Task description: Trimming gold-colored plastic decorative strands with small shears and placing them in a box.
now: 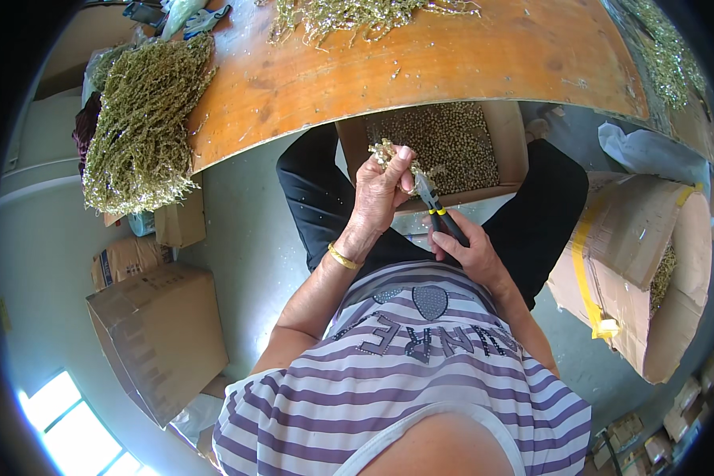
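Observation:
My left hand [383, 187] is closed around a small gold glittery sprig [384, 151], whose tip sticks out above the fingers. In my right hand [469, 247] is a pair of pliers or cutters [438, 208] with black and yellow handles. The tool's metal jaws point up at the lower part of the sprig, beside my left fingers; whether they grip it I cannot tell. Both hands are over my lap, in front of an open cardboard box [509, 143] holding many small gold beads or pieces [444, 147].
A wooden table [420, 71] curves across the far side, bearing gold sprigs [349, 20]. A thick gold bundle [147, 119] hangs over its left end. Cardboard boxes stand on the floor at left [166, 341] and right [619, 246]. White plastic [650, 155] lies at the right.

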A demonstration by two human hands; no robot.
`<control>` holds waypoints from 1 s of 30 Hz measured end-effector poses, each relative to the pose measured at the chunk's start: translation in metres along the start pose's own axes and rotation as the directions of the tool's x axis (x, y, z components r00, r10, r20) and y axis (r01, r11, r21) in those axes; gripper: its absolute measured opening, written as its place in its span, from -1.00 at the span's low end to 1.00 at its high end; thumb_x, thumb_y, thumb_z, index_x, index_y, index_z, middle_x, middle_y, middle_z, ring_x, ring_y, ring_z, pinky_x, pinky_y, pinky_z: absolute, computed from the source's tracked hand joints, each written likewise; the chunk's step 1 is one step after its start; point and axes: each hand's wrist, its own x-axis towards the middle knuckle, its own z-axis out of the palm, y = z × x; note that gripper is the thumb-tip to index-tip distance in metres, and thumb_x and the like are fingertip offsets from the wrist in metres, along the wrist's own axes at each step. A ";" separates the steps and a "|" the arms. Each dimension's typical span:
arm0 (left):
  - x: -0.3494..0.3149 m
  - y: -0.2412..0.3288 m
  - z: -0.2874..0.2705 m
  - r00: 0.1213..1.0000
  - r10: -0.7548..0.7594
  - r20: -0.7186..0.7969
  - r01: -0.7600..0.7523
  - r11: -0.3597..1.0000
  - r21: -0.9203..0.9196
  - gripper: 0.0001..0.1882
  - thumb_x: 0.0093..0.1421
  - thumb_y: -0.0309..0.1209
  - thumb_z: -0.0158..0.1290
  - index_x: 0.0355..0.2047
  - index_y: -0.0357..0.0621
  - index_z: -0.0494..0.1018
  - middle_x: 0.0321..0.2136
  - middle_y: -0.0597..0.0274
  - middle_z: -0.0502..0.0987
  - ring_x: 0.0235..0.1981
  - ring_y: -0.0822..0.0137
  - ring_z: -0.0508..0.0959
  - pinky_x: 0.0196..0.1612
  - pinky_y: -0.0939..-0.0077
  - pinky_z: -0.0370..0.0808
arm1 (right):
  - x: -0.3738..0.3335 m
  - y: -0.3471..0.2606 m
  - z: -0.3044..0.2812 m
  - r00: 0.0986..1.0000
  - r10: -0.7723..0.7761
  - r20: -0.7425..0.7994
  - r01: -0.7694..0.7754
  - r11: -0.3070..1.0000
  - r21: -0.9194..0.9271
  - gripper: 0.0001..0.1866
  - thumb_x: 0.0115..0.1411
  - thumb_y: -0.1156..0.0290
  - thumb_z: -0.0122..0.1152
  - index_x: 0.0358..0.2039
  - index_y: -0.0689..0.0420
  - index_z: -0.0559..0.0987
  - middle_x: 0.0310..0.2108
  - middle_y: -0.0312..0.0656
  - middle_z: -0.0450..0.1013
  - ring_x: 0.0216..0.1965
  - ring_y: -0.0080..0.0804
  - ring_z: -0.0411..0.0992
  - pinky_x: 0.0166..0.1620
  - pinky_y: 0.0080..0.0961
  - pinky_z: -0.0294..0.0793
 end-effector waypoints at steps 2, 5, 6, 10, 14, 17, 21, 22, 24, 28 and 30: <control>0.000 0.001 0.001 1.000 -0.002 -0.002 0.002 1.000 0.012 -0.81 0.16 -0.27 -0.05 -0.42 -0.13 0.39 -0.82 0.42 0.29 -0.87 0.61 0.08 -0.76 0.73 0.02 | 0.000 0.000 0.002 0.999 0.020 -0.027 -0.020 1.000 -0.016 -0.76 0.12 0.40 -0.02 -0.21 0.22 0.39 -0.54 -0.33 0.32 -0.53 -0.66 0.26 -0.39 -0.73 0.29; 0.000 0.002 0.002 0.999 0.017 -0.032 -0.017 1.000 0.003 -0.80 0.16 -0.27 -0.05 -0.42 -0.14 0.38 -0.82 0.43 0.28 -0.86 0.62 0.09 -0.76 0.72 0.03 | 0.000 0.006 0.002 0.996 -0.012 -0.093 0.008 0.999 -0.047 -0.79 0.12 0.42 -0.02 -0.24 0.23 0.40 -0.55 -0.34 0.32 -0.58 -0.68 0.24 -0.46 -0.76 0.28; 0.001 0.002 0.000 0.998 0.037 -0.046 -0.038 0.999 -0.017 -0.79 0.16 -0.26 -0.05 -0.42 -0.14 0.38 -0.81 0.43 0.28 -0.85 0.62 0.10 -0.77 0.73 0.01 | 0.000 0.007 -0.001 0.994 -0.013 -0.113 0.012 1.000 -0.014 -0.77 0.12 0.42 -0.02 -0.21 0.23 0.38 -0.53 -0.33 0.32 -0.56 -0.68 0.25 -0.46 -0.75 0.28; 0.005 0.008 -0.007 0.987 -0.099 0.130 0.135 0.941 -0.310 -0.78 0.18 -0.24 -0.08 -0.43 -0.13 0.37 -0.81 0.44 0.26 -0.85 0.62 0.08 -0.76 0.74 0.01 | 0.006 0.017 -0.013 0.911 -0.234 -0.341 0.273 0.959 0.072 -0.66 0.11 0.44 0.00 -0.10 0.23 0.29 -0.42 -0.26 0.32 -0.49 -0.63 0.28 -0.45 -0.70 0.31; 0.002 0.007 -0.007 0.919 -0.243 0.309 0.370 0.800 -0.472 -0.78 0.20 -0.26 -0.13 -0.40 -0.14 0.39 -0.84 0.49 0.21 -0.86 0.64 0.06 -0.73 0.74 0.02 | 0.034 0.010 -0.003 0.819 -0.397 -0.414 0.341 0.917 -0.206 -0.53 0.02 0.56 0.10 -0.03 0.20 0.25 -0.17 -0.20 0.31 -0.20 -0.49 0.32 -0.13 -0.59 0.32; 0.000 0.008 -0.001 0.885 -0.260 0.387 0.431 0.771 -0.468 -0.76 0.20 -0.23 -0.13 -0.41 -0.12 0.40 -0.84 0.50 0.21 -0.86 0.65 0.05 -0.74 0.75 0.01 | 0.052 0.009 0.002 0.813 -0.438 -0.383 0.382 0.899 -0.216 -0.52 -0.02 0.56 0.15 -0.05 0.19 0.27 -0.16 -0.22 0.33 -0.13 -0.52 0.29 -0.05 -0.59 0.25; -0.001 0.010 -0.005 0.857 -0.270 0.439 0.466 0.770 -0.436 -0.73 0.20 -0.20 -0.14 -0.40 -0.13 0.40 -0.83 0.50 0.22 -0.86 0.65 0.05 -0.74 0.77 0.01 | 0.057 0.011 -0.005 0.863 -0.358 -0.356 0.340 0.933 -0.113 -0.58 0.01 0.55 0.14 -0.08 0.20 0.30 -0.29 -0.29 0.35 -0.25 -0.60 0.32 -0.16 -0.66 0.30; -0.001 0.008 -0.008 0.865 -0.274 0.420 0.459 0.769 -0.444 -0.72 0.20 -0.19 -0.13 -0.39 -0.14 0.40 -0.83 0.49 0.23 -0.86 0.64 0.05 -0.74 0.78 0.02 | 0.055 0.012 -0.010 0.909 -0.278 -0.309 0.267 0.960 -0.079 -0.59 0.04 0.57 0.11 -0.07 0.19 0.30 -0.31 -0.31 0.34 -0.28 -0.62 0.33 -0.19 -0.69 0.32; 0.001 0.009 -0.014 0.905 -0.271 0.329 0.391 0.836 -0.385 -0.72 0.19 -0.19 -0.13 -0.38 -0.15 0.40 -0.82 0.47 0.25 -0.86 0.64 0.06 -0.74 0.78 0.03 | 0.054 0.013 -0.011 0.889 -0.356 -0.289 0.328 0.934 -0.143 -0.62 0.06 0.57 0.09 -0.08 0.22 0.30 -0.38 -0.31 0.33 -0.37 -0.62 0.33 -0.29 -0.68 0.35; 0.004 0.005 -0.014 0.990 -0.117 0.076 0.117 0.993 0.004 -0.71 0.19 -0.18 -0.11 -0.39 -0.15 0.43 -0.81 0.42 0.29 -0.85 0.63 0.10 -0.74 0.76 0.05 | 0.044 0.002 -0.006 0.919 -0.265 -0.292 0.343 0.903 0.260 -0.66 0.08 0.58 0.01 -0.09 0.27 0.29 -0.38 -0.25 0.33 -0.45 -0.56 0.32 -0.36 -0.64 0.34; 0.004 0.005 -0.009 0.997 -0.048 0.053 0.040 0.989 0.142 -0.74 0.18 -0.23 -0.08 -0.40 -0.16 0.45 -0.76 0.42 0.35 -0.80 0.64 0.18 -0.71 0.77 0.12 | 0.043 0.001 -0.005 0.897 -0.245 -0.369 0.343 0.911 0.229 -0.66 0.08 0.59 0.01 -0.09 0.26 0.29 -0.38 -0.25 0.32 -0.47 -0.57 0.31 -0.38 -0.63 0.32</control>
